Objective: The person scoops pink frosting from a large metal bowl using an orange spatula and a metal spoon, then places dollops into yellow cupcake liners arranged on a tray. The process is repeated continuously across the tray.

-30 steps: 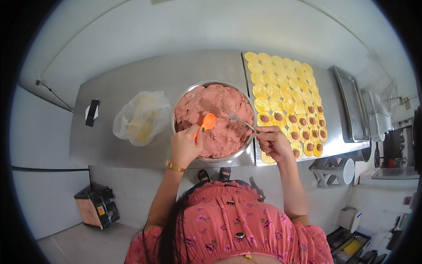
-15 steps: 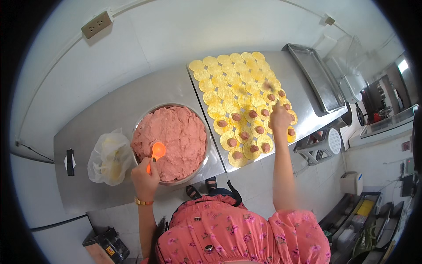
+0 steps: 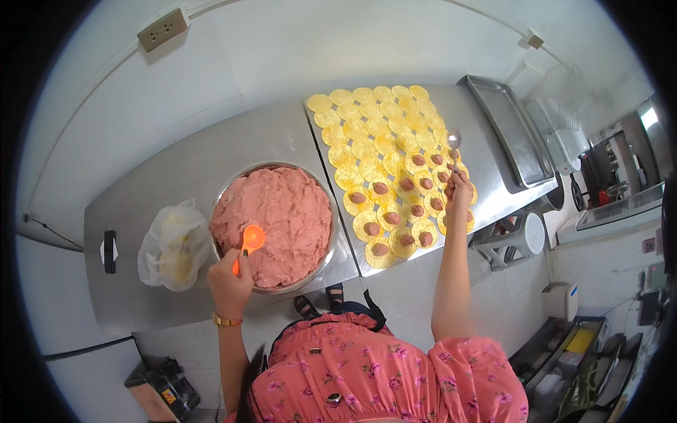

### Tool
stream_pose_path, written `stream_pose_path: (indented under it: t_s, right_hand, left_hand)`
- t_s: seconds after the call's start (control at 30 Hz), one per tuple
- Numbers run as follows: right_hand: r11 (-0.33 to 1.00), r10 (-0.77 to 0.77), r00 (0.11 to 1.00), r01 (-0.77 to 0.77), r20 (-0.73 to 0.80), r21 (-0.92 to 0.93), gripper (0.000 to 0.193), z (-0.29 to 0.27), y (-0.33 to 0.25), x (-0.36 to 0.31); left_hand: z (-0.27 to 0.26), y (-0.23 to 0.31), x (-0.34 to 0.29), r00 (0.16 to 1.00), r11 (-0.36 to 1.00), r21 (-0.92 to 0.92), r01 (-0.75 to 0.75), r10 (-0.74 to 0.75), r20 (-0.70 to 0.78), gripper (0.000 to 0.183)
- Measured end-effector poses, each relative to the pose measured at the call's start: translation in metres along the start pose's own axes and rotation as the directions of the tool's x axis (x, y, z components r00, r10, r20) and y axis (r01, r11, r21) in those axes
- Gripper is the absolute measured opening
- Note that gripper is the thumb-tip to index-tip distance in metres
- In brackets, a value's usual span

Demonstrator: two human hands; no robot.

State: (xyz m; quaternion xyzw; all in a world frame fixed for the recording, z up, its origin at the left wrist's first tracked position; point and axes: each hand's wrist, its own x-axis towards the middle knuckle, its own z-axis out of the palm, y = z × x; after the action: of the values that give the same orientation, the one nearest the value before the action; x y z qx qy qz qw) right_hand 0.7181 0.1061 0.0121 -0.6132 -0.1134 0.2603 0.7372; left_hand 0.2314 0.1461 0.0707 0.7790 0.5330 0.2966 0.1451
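An orange measuring spoon (image 3: 254, 237) is gripped by its handle in my left hand (image 3: 231, 285), its round bowl held over a large mass of pink ground meat (image 3: 282, 211). That meat is heaped in a wide metal bowl (image 3: 334, 236). On the right, my right hand (image 3: 458, 190) is closed round the handle of a metal spoon (image 3: 454, 137), which points away from me over the far-right part of a sheet of round yellow wrappers (image 3: 363, 148). Small dabs of meat (image 3: 381, 188) sit on the nearer and right-hand wrappers; those farther left and back are bare.
A clear plastic bag (image 3: 175, 247) with something yellowish inside lies left of the bowl, near a black phone-like object (image 3: 110, 252). An oblong metal tray (image 3: 504, 130) lies right of the wrappers. A stool (image 3: 525, 233) stands beyond the steel table's right edge.
The metal spoon has swung right from over the wrappers, its earlier blur gone. One more dab of meat shows near the middle right of the sheet. My left hand has barely moved.
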Motion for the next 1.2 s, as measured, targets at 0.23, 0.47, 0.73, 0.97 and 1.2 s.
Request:
stream_pose_path:
  t_s: [0.23,0.47,0.73,0.97,1.2]
  right_hand:
    - [0.944,0.214,0.746,0.009,0.631,-0.331,0.015,0.091,-0.023,-0.116]
    - [0.250,-0.156,0.449,0.879,0.880,-0.405,0.021,0.214,0.006,-0.300]
    - [-0.232,-0.090,0.391,0.886,0.916,-0.401,0.024,0.267,0.048,-0.399]
    - [-0.298,-0.070,0.307,0.902,0.949,-0.314,0.019,0.256,0.082,-0.472]
    - [-0.258,-0.073,0.319,0.909,0.945,-0.327,0.039,0.246,0.109,-0.511]
  left_hand:
    - [-0.037,-0.034,-0.019,0.999,0.997,-0.073,0.030,-0.027,0.036,0.013]
    - [-0.111,-0.128,-0.057,0.997,0.984,-0.170,0.057,-0.047,0.066,0.012]
    - [-0.171,-0.186,-0.097,0.982,0.970,-0.177,0.164,-0.143,0.126,0.018]
    - [-0.158,-0.208,-0.102,0.955,0.960,-0.148,0.238,-0.204,0.215,0.022]
    - [-0.143,-0.228,-0.092,0.956,0.957,-0.184,0.224,-0.179,0.232,0.023]
